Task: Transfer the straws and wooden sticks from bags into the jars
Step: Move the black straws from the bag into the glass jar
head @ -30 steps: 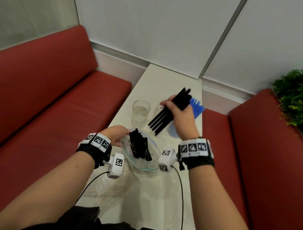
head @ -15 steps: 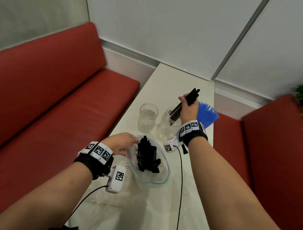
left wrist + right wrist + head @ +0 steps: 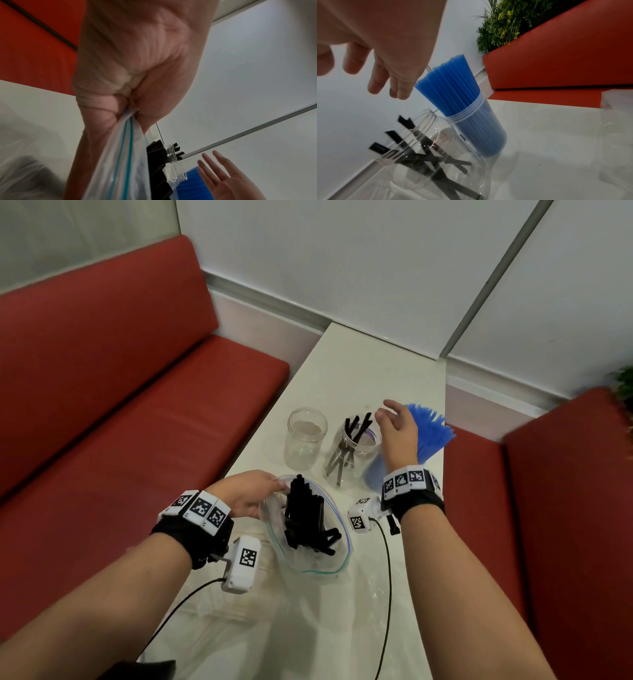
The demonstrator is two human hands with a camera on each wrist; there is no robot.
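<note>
The right hand is spread wide and holds nothing, and the black sticks stand up in the bag back toward the body, which the left hand pinches by its rim.

Three jars crowded the middle of the white table: an empty jar at centre, a jar of black sticks touching-close to its right, and a jar of blue straws behind the open right hand. A zip bag blocked the lower centre; bare tabletop lay open toward the upper centre.
</note>
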